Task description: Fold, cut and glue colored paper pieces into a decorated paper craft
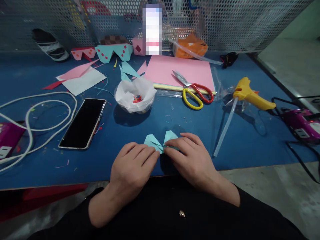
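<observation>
A folded piece of light blue paper (151, 141) lies at the table's near edge, with two pointed flaps that spread apart at the top. My left hand (135, 163) is closed over its left half, fingertips pressed together near the middle fold. From the other side my right hand (189, 156) grips the right flap, thumb and fingers pinching the paper close to the centre. Both hands cover the lower part of the paper, so its full shape is hidden.
Beyond the hands stands a bowl lined with white paper (135, 93). Scissors (193, 90) rest across pink sheets (165, 70). A yellow glue gun (250, 93) is on the right, a black phone (83, 123) and white cable (30, 126) on the left. Folded paper masks (113, 52) stand behind.
</observation>
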Tool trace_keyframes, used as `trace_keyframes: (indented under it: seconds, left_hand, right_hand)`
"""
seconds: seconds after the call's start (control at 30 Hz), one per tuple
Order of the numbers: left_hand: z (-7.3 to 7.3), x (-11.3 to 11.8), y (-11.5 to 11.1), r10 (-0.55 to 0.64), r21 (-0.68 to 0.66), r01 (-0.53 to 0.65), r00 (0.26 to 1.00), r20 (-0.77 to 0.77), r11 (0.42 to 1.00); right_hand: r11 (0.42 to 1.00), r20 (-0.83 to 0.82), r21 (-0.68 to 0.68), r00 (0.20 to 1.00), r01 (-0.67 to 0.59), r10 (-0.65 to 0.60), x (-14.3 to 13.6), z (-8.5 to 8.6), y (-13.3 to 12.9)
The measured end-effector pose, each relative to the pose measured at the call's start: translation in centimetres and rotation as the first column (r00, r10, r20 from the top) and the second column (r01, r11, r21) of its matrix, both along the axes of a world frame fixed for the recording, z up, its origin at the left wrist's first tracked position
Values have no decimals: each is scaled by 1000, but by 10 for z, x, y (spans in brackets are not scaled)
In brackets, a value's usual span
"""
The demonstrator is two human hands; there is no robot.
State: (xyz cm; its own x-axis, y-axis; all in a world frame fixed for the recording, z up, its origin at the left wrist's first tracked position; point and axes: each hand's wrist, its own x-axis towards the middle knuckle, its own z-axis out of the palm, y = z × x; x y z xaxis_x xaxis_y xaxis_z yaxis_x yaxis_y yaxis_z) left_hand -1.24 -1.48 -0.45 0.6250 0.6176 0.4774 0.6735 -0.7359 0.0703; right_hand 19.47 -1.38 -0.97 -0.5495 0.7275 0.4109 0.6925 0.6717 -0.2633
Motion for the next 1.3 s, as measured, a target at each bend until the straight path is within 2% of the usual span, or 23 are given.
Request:
trace_keyframes:
  seconds: [0.13,0.23,0.4,0.63,0.8,1.17,1.3]
  left_hand:
    - [3,0,0,0,-22,1,1000,26,1000]
    - [6,0,1,22,-99,-16,998,60,995]
    - [6,-3,5,123,-275,-77,980,155,958]
    - [7,-4,7,234,-372,-141,948,217,917]
    - [6,-3,8,269,-390,-161,933,241,907]
    - [6,-2,8,304,-382,-226,939,158,896]
    - [6,-1,7,269,-287,-224,955,128,931]
  right_hand:
    - [999,-41,-49,999,19,-21,-4,0,3]
    - [986,-97,-150,991,74,-89,-7,2,6]
    - [942,-123,-300,973,152,-196,-13,7,5]
    - [891,-198,-395,926,224,-321,-15,6,0]
    - [889,-216,-391,915,238,-340,-14,5,1]
    - [885,-154,-381,925,268,-346,-14,6,4]
    - [890,-160,-370,926,266,-343,-15,5,4]
